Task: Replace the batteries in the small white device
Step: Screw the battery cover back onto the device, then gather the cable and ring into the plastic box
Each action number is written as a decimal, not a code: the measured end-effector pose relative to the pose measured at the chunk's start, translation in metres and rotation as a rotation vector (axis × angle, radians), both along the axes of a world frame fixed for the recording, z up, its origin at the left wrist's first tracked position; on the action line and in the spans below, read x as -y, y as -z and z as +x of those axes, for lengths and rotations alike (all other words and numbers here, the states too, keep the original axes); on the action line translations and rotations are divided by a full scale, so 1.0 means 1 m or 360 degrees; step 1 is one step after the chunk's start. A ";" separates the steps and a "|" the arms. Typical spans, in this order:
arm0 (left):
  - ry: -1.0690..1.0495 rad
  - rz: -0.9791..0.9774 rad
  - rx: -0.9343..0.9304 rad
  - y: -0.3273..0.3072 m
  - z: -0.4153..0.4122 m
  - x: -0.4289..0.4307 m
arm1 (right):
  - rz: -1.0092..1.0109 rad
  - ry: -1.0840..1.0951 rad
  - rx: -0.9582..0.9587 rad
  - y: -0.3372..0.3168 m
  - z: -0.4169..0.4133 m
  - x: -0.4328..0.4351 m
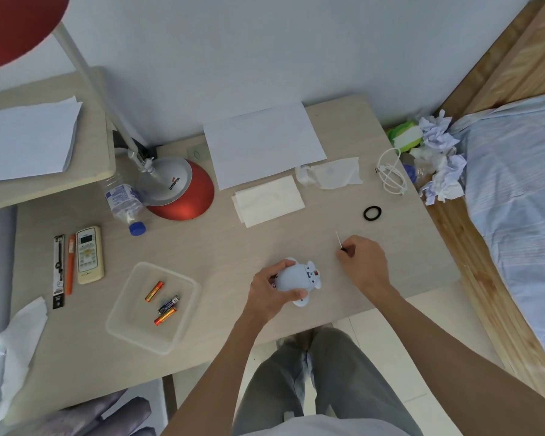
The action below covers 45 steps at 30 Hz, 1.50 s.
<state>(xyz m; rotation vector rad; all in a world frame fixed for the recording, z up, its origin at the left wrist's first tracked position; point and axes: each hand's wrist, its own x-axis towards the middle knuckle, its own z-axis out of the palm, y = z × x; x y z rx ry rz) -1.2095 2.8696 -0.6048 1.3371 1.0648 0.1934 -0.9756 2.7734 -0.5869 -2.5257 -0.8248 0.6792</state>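
Head view: your left hand reaches in from below, wrist bent, its fingers clamped around the small white device, which sits on the table near the front edge. Your right hand rests just beside it to the right, fingers closed on a thin screwdriver pointing away from you. Three batteries lie in a clear tray to the left.

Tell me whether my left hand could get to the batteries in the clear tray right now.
Probably, but not yet: the left hand is gripping the small white device. The clear tray lies open-topped beside it, the batteries uncovered, with nothing between.
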 end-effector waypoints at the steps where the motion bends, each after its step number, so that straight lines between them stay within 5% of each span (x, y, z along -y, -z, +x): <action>1: -0.0004 0.0000 0.0006 0.000 0.000 0.000 | 0.0016 0.0005 -0.0008 0.004 0.002 0.000; 26: -0.0052 0.0491 -0.0217 -0.021 -0.016 0.017 | 0.0116 0.0299 -0.0073 -0.075 -0.048 0.138; 38: 0.0281 0.1898 -0.0597 -0.198 0.096 -0.016 | 0.0438 -0.0051 0.0498 -0.181 0.056 0.083; 45: 0.0272 0.1995 -0.0790 -0.226 0.184 0.006 | 0.0488 -0.0205 0.0586 -0.194 0.131 0.060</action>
